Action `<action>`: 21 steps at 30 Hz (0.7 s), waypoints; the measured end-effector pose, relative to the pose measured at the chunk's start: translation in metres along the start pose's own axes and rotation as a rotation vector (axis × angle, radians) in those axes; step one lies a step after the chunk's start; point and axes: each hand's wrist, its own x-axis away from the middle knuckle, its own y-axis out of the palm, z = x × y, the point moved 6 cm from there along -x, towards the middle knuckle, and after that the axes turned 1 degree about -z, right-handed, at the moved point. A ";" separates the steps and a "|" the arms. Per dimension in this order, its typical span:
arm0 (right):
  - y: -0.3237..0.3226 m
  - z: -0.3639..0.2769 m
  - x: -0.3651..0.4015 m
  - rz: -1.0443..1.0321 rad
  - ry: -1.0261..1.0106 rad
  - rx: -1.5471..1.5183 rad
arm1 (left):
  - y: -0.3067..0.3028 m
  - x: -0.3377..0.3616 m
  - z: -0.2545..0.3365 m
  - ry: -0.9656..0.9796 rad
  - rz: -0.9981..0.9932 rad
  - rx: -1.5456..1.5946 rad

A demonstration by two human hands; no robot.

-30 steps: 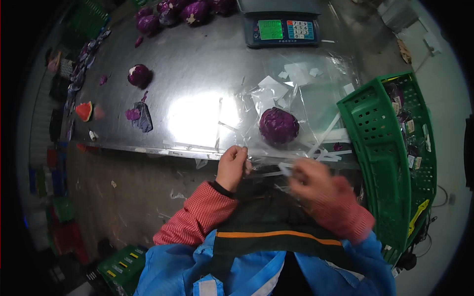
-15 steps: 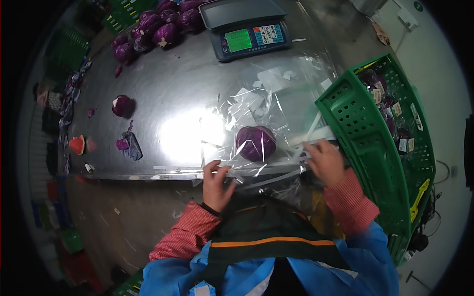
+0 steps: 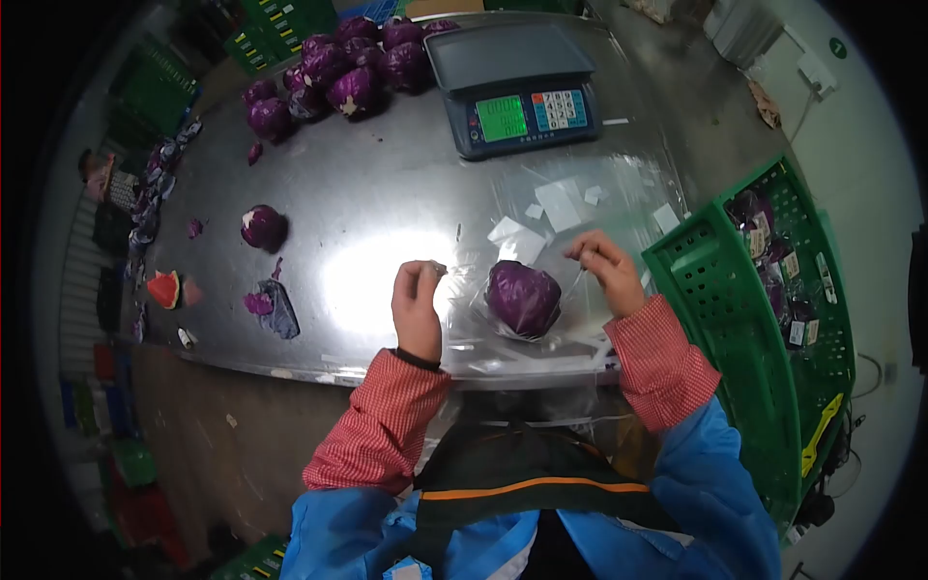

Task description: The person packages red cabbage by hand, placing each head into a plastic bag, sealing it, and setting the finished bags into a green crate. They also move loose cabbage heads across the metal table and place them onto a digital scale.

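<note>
A purple cabbage (image 3: 523, 299) sits on clear plastic film (image 3: 578, 311) near the front edge of the steel table, between my two hands. To its left, my left hand (image 3: 418, 307) is closed, thumb and fingers pinched at the film's edge. My right hand (image 3: 611, 275) pinches the film on the other side, raised a little above the table. Neither hand touches the cabbage itself. White paper pieces (image 3: 561, 205) lie beyond the cabbage, partly under film.
A digital scale (image 3: 517, 97) stands at the back, beside a heap of cabbages (image 3: 354, 92). One cabbage (image 3: 264, 227), loose leaves (image 3: 278, 309) and a red wedge (image 3: 164, 288) lie at left. On the right, a green crate (image 3: 720, 290) adjoins another holding wrapped, labelled cabbages (image 3: 773, 290).
Both hands have moved forward from the table's front edge to either side of the cabbage, lifting the film. The cabbage has turned slightly. The head view has shifted a little.
</note>
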 end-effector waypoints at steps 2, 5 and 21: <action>-0.002 -0.012 -0.010 0.094 0.054 -0.360 | 0.003 -0.027 0.002 -0.078 0.052 0.306; 0.000 -0.012 -0.010 0.150 0.101 -0.549 | 0.005 -0.032 0.021 -0.054 0.003 0.337; -0.016 0.035 -0.040 0.459 0.223 -0.327 | 0.012 -0.079 -0.037 -0.302 0.050 0.220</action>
